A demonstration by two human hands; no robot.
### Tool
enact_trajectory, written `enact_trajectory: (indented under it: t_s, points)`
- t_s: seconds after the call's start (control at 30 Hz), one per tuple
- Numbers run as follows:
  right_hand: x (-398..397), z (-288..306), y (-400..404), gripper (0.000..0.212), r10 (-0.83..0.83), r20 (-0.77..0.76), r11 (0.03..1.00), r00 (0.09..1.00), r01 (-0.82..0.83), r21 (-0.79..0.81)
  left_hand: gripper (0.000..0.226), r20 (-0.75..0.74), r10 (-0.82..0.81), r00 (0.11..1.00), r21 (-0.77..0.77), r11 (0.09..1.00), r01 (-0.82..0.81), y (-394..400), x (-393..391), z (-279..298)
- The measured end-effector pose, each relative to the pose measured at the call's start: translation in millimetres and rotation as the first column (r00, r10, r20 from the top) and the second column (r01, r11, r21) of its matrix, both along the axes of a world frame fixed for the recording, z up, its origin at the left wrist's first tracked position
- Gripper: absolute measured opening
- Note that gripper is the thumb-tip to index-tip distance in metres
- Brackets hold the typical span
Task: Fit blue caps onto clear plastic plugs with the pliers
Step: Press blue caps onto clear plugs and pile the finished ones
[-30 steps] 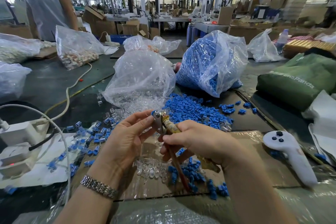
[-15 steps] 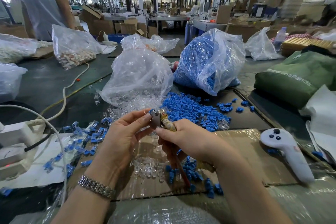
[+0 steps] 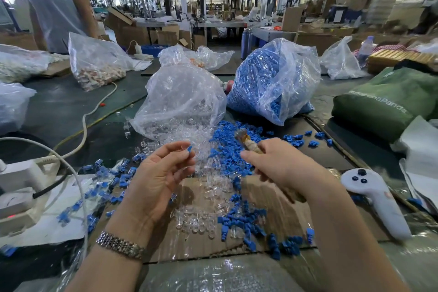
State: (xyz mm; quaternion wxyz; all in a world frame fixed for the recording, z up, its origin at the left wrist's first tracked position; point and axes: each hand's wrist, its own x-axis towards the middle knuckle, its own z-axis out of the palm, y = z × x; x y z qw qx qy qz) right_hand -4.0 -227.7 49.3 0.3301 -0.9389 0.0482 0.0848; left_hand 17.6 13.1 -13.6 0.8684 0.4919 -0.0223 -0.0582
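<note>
Left grip [image 3: 166, 170] pinching capped plug [image 3: 187, 149]; pliers [image 3: 248, 142] in right grip [image 3: 279, 166]

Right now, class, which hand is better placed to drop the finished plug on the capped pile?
Left. The left hand already pinches the capped plug in its fingers, with the capped pile on its side. The right hand grips the pliers.

One readable mark only — pale lettering ending in "Panda" on the green bag [image 3: 388, 99], far right of the fingers [image 3: 248, 156]; its start is blurred.
</note>
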Motion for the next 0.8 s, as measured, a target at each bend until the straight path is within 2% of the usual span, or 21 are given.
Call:
enact_trajectory:
  t_s: [0.03, 0.07, 0.1, 0.13, 0.17, 0.2, 0.27, 0.33, 0.37, 0.4, 0.43, 0.47, 0.53, 0.6, 0.67, 0.73, 0.8]
  points:
    - [5, -4, -6, 0.033, -0.052, 0.02, 0.99, 0.998, 0.054, -0.132, 0.016, 0.001, 0.047, 0.999, 0.097, 0.994, -0.047, -1, -1, 0]
    - [8, -10, -11, 0.029, -0.099, 0.038, 0.963, 0.994, 0.105, -0.247, 0.017, 0.02, 0.123, 0.992, 0.26, 0.958, -0.124, -2, -1, -1]
    - [10, -16, -15, 0.025, -0.141, 0.04, 0.934, 0.989, 0.146, -0.326, 0.019, 0.075, 0.218, 0.973, 0.47, 0.853, -0.227, -1, 0, -3]
    - [10, -23, -19, 0.021, -0.175, 0.027, 0.911, 0.984, 0.172, -0.376, 0.019, 0.172, 0.301, 0.938, 0.66, 0.672, -0.336, 1, 0, -5]
    - [10, -28, -22, 0.017, -0.206, -0.001, 0.894, 0.978, 0.188, -0.406, 0.016, 0.285, 0.35, 0.892, 0.773, 0.467, -0.43, 2, -1, -6]
    - [10, -32, -23, 0.017, -0.229, -0.027, 0.882, 0.973, 0.196, -0.429, 0.012, 0.387, 0.377, 0.841, 0.815, 0.286, -0.504, 4, -2, -6]
    - [10, -36, -24, 0.024, -0.248, -0.048, 0.865, 0.968, 0.199, -0.46, 0.004, 0.503, 0.377, 0.778, 0.836, 0.016, -0.549, 9, -3, -6]
    - [9, -37, -22, 0.026, -0.248, -0.05, 0.863, 0.967, 0.198, -0.466, 0.01, 0.543, 0.339, 0.768, 0.839, -0.175, -0.516, 11, -5, -8]
    - [9, -38, -21, 0.028, -0.245, -0.052, 0.862, 0.968, 0.193, -0.469, 0.014, 0.566, 0.306, 0.765, 0.824, -0.217, -0.523, 10, -6, -8]
    - [10, -40, -20, 0.033, -0.235, -0.052, 0.86, 0.971, 0.183, -0.477, 0.016, 0.592, 0.255, 0.765, 0.806, -0.215, -0.552, 8, -6, -9]
    - [10, -40, -19, 0.041, -0.228, -0.057, 0.854, 0.972, 0.171, -0.492, 0.017, 0.608, 0.181, 0.773, 0.794, -0.17, -0.584, 5, -7, -9]
    - [10, -42, -18, 0.048, -0.219, -0.051, 0.849, 0.974, 0.164, -0.502, 0.017, 0.6, 0.089, 0.795, 0.8, -0.097, -0.592, 1, -7, -10]
    - [11, -40, -15, 0.054, -0.186, 0.022, 0.847, 0.982, 0.171, -0.504, 0.019, 0.508, -0.115, 0.854, 0.861, 0.028, -0.508, -9, -7, -12]
    - [11, -35, -7, 0.037, -0.082, 0.143, 0.867, 0.986, 0.141, -0.477, 0.023, 0.43, -0.253, 0.867, 0.9, 0.048, -0.432, -17, -5, -16]
    - [13, -32, 0, 0.011, 0.054, 0.193, 0.896, 0.98, 0.038, -0.441, 0.025, 0.407, -0.297, 0.864, 0.91, 0.046, -0.412, -21, -4, -19]
    - [11, -31, 7, 0.02, 0.147, 0.159, 0.918, 0.976, -0.075, -0.389, 0.023, 0.402, -0.301, 0.865, 0.913, 0.06, -0.403, -23, -5, -20]
    - [10, -33, 12, 0.018, 0.184, 0.132, 0.944, 0.974, -0.138, -0.299, 0.018, 0.415, -0.294, 0.861, 0.908, 0.072, -0.413, -25, -6, -19]
